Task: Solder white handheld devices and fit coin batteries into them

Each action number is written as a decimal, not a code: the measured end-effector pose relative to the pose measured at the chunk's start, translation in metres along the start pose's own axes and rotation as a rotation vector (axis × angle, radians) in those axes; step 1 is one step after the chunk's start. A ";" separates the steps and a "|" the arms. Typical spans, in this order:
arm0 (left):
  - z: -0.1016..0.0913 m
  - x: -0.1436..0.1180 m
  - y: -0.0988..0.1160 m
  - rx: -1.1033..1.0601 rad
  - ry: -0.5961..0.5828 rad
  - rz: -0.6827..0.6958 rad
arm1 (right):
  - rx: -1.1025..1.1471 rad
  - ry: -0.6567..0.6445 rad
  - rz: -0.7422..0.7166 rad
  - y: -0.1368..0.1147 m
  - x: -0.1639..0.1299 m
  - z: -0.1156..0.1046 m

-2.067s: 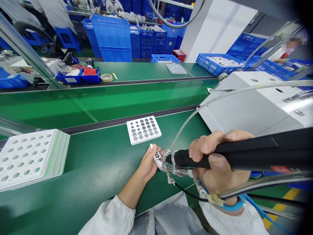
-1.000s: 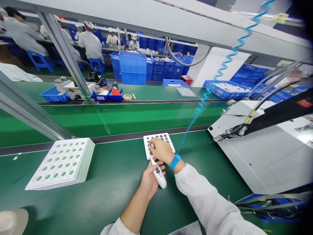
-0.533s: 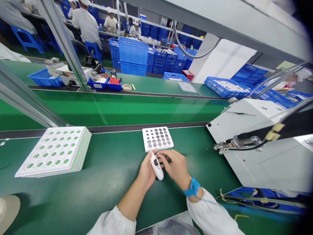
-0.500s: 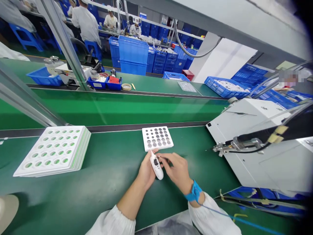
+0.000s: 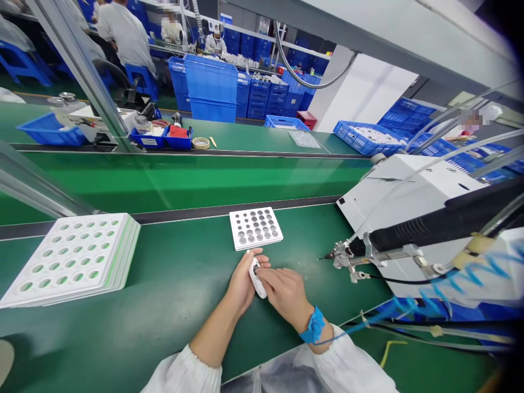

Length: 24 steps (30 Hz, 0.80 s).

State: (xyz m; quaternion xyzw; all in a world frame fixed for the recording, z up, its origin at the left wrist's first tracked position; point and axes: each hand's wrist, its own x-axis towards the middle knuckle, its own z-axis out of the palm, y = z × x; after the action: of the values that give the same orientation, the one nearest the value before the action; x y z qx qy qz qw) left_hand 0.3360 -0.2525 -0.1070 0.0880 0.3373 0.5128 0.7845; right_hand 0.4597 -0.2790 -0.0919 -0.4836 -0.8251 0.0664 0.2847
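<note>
My left hand [image 5: 241,281] grips a small white device [image 5: 257,279] just above the green table. The fingertips of my right hand [image 5: 284,292] press on the device's upper face, where a small round part sits; whether they hold a coin cell I cannot tell. A blue wrist strap [image 5: 313,326] with a coiled blue cord circles my right wrist. Just beyond both hands lies a white tray of coin cells [image 5: 255,227], partly filled. A black-handled soldering tool [image 5: 409,237] hangs to the right, its tip pointing toward my hands.
A stack of white empty trays [image 5: 67,256] lies at the left. A white machine housing [image 5: 413,191] stands at the right. Behind runs a green conveyor belt [image 5: 184,177], then blue bins [image 5: 164,139], blue crates [image 5: 364,139] and seated workers in white.
My right hand let go of the soldering tool, reached to the coin-cell tray, then came back to the white device. The tool now hangs free at the right.
</note>
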 end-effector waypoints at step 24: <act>-0.002 0.000 -0.002 0.183 -0.009 -0.054 | 1.245 -0.267 0.847 0.007 0.026 0.008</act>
State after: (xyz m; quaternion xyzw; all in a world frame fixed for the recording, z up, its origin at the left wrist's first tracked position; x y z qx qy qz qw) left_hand 0.3361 -0.2538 -0.1092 0.1525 0.3814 0.4582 0.7883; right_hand 0.4515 -0.2520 -0.0909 -0.4968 -0.4069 0.6806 0.3528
